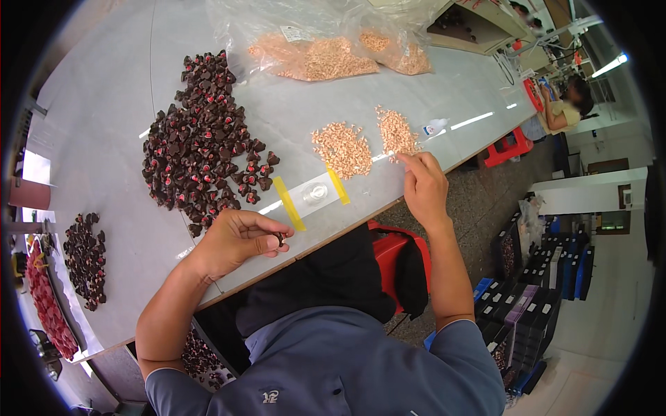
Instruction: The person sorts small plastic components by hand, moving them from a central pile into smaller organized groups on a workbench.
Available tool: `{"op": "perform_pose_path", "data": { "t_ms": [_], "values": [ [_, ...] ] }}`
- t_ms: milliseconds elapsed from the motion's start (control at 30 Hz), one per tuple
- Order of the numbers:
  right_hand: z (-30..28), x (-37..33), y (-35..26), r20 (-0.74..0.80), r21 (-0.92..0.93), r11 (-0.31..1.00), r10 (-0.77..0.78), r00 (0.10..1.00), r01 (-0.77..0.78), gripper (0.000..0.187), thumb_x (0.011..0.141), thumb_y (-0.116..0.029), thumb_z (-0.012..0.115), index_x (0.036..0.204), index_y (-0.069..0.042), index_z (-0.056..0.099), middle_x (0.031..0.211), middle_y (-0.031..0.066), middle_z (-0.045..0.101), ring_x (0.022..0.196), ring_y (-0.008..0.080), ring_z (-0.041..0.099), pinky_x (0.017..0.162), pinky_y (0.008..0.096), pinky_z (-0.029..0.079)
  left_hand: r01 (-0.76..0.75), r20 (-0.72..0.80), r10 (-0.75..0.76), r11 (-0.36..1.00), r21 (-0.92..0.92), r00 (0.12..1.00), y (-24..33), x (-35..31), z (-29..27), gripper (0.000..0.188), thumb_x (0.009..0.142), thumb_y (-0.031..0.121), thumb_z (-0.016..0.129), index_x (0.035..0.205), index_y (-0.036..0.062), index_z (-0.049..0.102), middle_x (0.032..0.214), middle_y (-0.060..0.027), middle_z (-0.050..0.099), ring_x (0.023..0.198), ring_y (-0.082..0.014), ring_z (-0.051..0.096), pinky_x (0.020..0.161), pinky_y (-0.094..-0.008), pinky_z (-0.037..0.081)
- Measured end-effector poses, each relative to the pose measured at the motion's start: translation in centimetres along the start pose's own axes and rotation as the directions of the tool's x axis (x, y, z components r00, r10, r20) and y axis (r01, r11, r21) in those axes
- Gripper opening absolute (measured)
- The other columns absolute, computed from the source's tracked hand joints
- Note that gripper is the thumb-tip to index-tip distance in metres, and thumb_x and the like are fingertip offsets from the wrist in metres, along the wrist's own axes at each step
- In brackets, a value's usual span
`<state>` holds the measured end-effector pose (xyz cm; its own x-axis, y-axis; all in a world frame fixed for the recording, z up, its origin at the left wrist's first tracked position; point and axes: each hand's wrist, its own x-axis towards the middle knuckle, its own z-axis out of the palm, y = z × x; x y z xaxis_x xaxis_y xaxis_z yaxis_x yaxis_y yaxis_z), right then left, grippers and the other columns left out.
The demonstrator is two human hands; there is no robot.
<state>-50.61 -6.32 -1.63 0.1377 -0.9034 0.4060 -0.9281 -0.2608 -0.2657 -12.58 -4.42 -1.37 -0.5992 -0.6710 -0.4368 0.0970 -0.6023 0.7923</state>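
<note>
My left hand, near the table's front edge, pinches a small dark-brown part between thumb and fingertips. Its details are mostly covered by the fingers. With its index finger stretched out, my right hand reaches to the near edge of a small pile of peach-coloured bits; the thumb is apart from that finger. Beside it lies a second, wider pile of the same bits. Between the hands, a clear round piece sits on a white sheet held down by yellow tape strips.
A large heap of dark-brown parts with red centres covers the table's left middle; a smaller heap lies farther left. Clear bags of peach bits are at the back. A small white bottle stands right. A red stool is beyond.
</note>
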Motion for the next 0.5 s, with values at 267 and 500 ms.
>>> {"op": "perform_pose_path", "data": {
  "t_ms": [267, 500],
  "values": [
    [0.70, 0.24, 0.04, -0.017, 0.081, 0.993, 0.088, 0.996, -0.087, 0.013, 0.088, -0.007, 0.070, 0.101, -0.004, 0.066, 0.088, 0.0092, 0.065, 0.073, 0.0246, 0.065, 0.066, 0.0367, 0.052, 0.005, 0.000, -0.005, 1.000, 0.005, 1.000, 0.00, 0.18, 0.09, 0.020, 0.093, -0.002, 0.069, 0.112, -0.0068, 0.068, 0.115, -0.0213, 0.071, 0.098, -0.0254, 0.074, 0.084, -0.0315, 0.060],
    [0.74, 0.67, -0.44, 0.082, 0.047, 0.972, 0.225, 0.971, -0.230, 0.012, 0.089, -0.011, 0.071, 0.098, -0.005, 0.065, 0.081, 0.0090, 0.065, 0.067, 0.0250, 0.063, 0.064, 0.0361, 0.051, 0.012, -0.002, -0.012, 1.000, 0.007, 1.000, -0.09, -0.12, -0.07, 0.021, 0.092, -0.003, 0.070, 0.112, -0.0067, 0.068, 0.115, -0.0211, 0.071, 0.098, -0.0255, 0.074, 0.084, -0.0323, 0.061]
  ]
}}
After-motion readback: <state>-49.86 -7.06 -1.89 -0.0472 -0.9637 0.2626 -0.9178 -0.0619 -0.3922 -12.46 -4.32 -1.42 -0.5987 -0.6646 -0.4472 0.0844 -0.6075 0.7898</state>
